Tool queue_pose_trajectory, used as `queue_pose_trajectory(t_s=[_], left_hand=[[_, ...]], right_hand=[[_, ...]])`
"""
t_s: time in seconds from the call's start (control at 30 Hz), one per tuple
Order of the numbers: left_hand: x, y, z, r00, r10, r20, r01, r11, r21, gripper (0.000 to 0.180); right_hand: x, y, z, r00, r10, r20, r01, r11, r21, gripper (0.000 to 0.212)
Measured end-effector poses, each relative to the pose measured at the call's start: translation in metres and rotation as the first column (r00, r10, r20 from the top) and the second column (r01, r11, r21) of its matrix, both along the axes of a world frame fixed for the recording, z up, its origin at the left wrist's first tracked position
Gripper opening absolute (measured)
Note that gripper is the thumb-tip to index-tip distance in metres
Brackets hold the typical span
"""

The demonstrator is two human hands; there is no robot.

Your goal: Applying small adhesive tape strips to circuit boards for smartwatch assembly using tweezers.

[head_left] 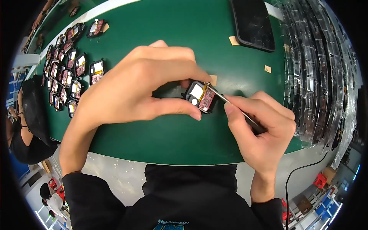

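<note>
My left hand (142,84) grips a small black electronic device housing (194,102) between thumb and forefinger, just above the green table. Inside the open housing lie a red circuit board (207,100), a white rectangular part (196,91), a round white disc and a strip of yellow tape. In my right hand (264,122) are slim metal tweezers (219,94), pinched between thumb and forefinger. Their tip touches the upper corner of the housing, near the yellow tape and the end of my left forefinger. Whether the tip grips anything is too small to tell.
Several similar open housings (66,78) crowd the left side of the green table (161,140). A black tray (253,25) lies at the far right, with small tan paper pieces (268,69) nearby. Stacked clear plastic trays (314,76) line the right edge. Another person's arm (27,115) shows at left.
</note>
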State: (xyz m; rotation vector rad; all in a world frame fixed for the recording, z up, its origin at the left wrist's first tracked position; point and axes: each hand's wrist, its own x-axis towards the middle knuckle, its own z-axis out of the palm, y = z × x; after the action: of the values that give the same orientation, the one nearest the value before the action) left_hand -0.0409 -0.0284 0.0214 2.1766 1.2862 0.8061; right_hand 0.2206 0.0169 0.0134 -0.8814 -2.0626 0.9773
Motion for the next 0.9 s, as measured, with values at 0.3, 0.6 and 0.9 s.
queue_pose_trajectory(t_s=[0.3,0.6,0.9], left_hand=[[0.001,0.001,-0.001,0.998,0.052,0.038,-0.051,0.999,-0.009,0.056],[0.0,0.0,0.0,0.999,0.049,0.011,-0.049,0.999,-0.006,0.057],[0.0,0.0,0.001,0.998,0.069,-0.001,-0.069,0.997,-0.042,0.058]], right_hand=[[0.006,-0.005,0.005,0.998,-0.034,0.057,0.028,0.995,0.095,0.027],[0.002,-0.005,-0.01,0.999,-0.028,0.032,0.018,0.957,0.291,0.036],[0.003,-0.005,-0.012,0.999,-0.026,0.043,0.011,0.949,0.314,0.036]])
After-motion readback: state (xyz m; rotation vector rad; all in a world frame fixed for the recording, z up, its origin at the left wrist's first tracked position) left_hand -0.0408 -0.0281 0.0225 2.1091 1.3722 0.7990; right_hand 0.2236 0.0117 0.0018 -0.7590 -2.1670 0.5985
